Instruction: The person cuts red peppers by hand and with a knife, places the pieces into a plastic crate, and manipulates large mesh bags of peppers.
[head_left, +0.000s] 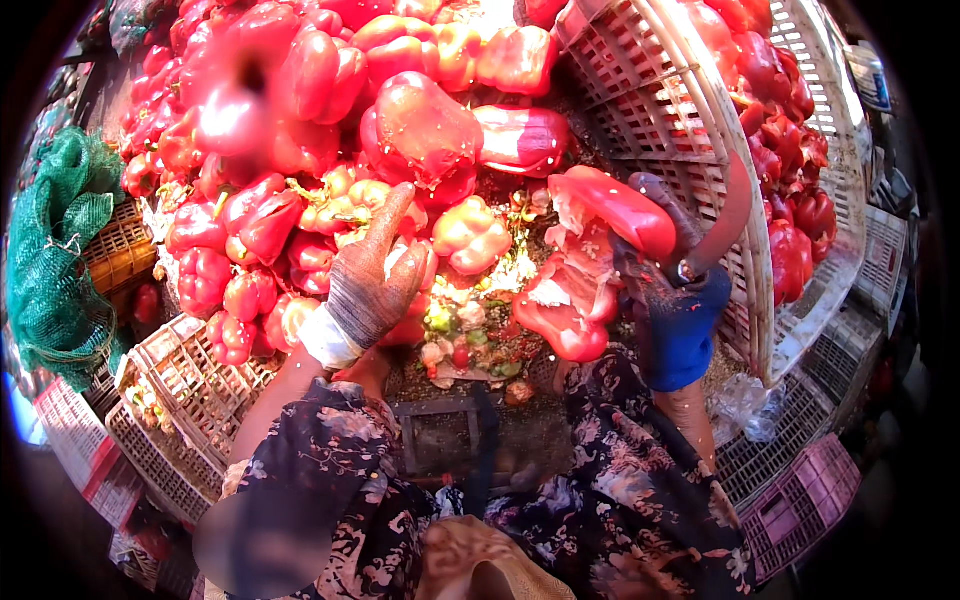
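Note:
My left hand (372,285), in a grey glove with a white cuff, reaches over the pile of red bell peppers (420,130). Its index finger is stretched out and its thumb stands apart; a pepper lies partly hidden behind it. To its right sits an orange-red bell pepper (471,236). My right hand (672,300), in a dark glove with a blue cuff, is closed on a knife, its curved reddish blade (728,210) pointing up and away. The same hand grips a cut-open red bell pepper (622,208), its pale inside showing. Part of that grip is hidden.
A tilted plastic basket (650,95) stands beside my right hand, with a crate (845,200) of red pepper pieces beyond it. Pepper cores and scraps (468,340) lie between my knees. At left are a green mesh bag (65,250) and a slatted crate (195,375).

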